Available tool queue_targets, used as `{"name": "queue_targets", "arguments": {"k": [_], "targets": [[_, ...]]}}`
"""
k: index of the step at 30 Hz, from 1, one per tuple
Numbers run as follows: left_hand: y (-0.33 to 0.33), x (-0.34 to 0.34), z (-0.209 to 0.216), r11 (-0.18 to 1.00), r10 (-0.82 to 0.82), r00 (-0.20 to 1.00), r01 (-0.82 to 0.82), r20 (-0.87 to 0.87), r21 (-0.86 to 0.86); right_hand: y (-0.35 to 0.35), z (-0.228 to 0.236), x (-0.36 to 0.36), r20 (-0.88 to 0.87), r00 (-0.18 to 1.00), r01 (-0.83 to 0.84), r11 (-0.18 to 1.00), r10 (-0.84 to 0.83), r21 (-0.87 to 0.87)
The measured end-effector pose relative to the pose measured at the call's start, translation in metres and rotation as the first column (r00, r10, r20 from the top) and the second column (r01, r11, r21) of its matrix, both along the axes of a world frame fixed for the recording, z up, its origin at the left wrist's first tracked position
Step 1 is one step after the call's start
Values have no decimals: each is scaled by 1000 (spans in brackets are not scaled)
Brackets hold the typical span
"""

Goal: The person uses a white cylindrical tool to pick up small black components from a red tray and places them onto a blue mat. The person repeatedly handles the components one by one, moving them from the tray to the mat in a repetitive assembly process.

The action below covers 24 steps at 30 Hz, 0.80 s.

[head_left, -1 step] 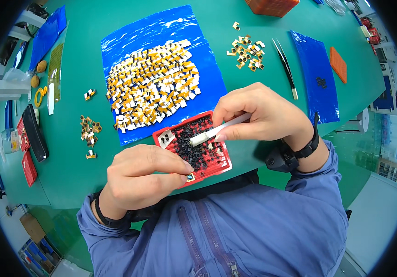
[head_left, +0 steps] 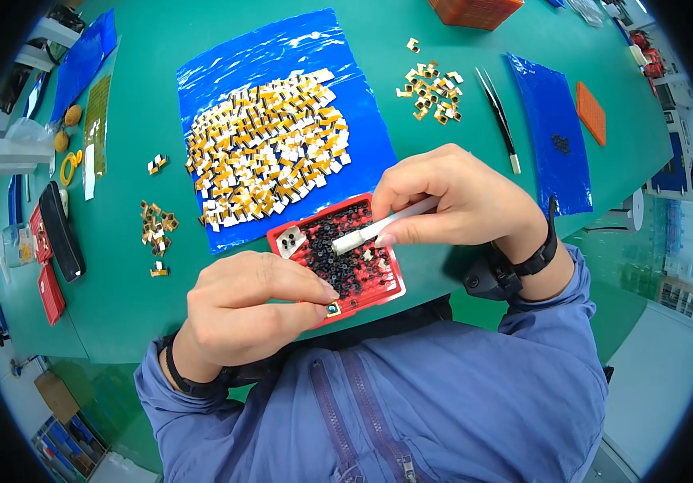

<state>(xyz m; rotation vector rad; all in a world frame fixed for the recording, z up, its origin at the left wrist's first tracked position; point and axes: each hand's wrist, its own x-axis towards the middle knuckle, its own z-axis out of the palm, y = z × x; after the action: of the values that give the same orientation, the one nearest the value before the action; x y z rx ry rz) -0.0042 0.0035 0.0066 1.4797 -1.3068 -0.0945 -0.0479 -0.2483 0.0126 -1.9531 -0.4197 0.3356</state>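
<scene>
Between the thumb and fingertips of my left hand [head_left: 259, 304] is a small square gold-edged part [head_left: 333, 309] with a dark round centre, held at the near rim of a red tray [head_left: 389, 295]. My right hand [head_left: 451, 197] grips a white pen-like stick [head_left: 399, 216] that slants down to the left. Its pale blunt tip [head_left: 348, 242] is over the many tiny black ring-shaped pieces [head_left: 326, 262] in the tray; whether it touches them I cannot tell. A white scrap [head_left: 289, 241] with a few black pieces on it lies in the tray's far left corner.
Beyond the tray, a blue sheet [head_left: 262, 48] bears a large pile of white-and-gold parts [head_left: 270, 149]. Loose gold parts lie left [head_left: 155, 229] and right [head_left: 431, 92] of it. Tweezers [head_left: 499, 117], another blue sheet [head_left: 552, 121] and an orange tray [head_left: 590, 113] are at the right; a black case [head_left: 60, 232] is left.
</scene>
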Motion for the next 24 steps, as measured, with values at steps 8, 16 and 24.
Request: {"name": "queue_targets", "arguments": {"k": [8,16,24], "targets": [[17,19,22,892,361,930,-367,75,262,0,-1,1,11,1000,11,1000,-11,8],[43,41,20,705,389,901,-426,193,567,0,1,1,25,999,20,1000,-20,-8],[46,42,9,653,334,906,-422,261,629,-1,1,1,5,1000,24,1000,-24,8]]}}
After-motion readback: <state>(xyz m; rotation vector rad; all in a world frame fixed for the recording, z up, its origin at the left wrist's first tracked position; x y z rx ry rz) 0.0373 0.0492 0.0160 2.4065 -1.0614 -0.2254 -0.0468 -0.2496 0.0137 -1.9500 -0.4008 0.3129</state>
